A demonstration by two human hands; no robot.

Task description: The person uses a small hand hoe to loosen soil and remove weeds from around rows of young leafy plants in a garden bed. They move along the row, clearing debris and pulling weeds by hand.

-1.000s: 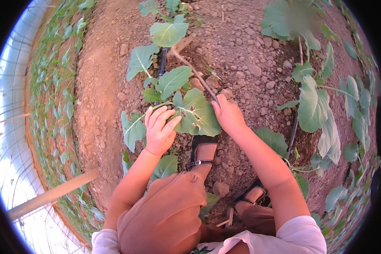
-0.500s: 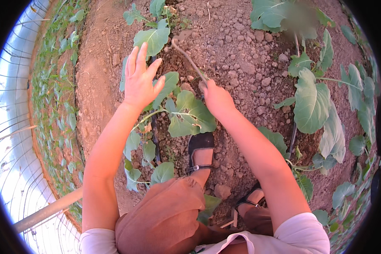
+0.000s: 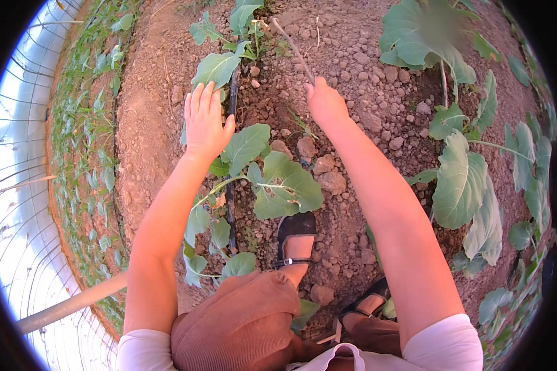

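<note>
The right hand (image 3: pixel 328 106) was closed in a fist around a thin stick (image 3: pixel 296 51), which slanted up and to the left over the soil (image 3: pixel 346 37), its far end bent near the upper plant (image 3: pixel 243 20). The left hand (image 3: pixel 207 128) held nothing visible, its fingers stretched nearly together and the thumb apart; the fingertips met the lower edge of a leaf (image 3: pixel 215 68) in view, though whether they pressed on it could not be told. A black hose (image 3: pixel 231 213) ran along the row just right of that hand. Nearer the person, a holed leaf (image 3: pixel 286 188) spread above a black shoe (image 3: pixel 296 226), with clods (image 3: pixel 333 183) just beside it.
</note>
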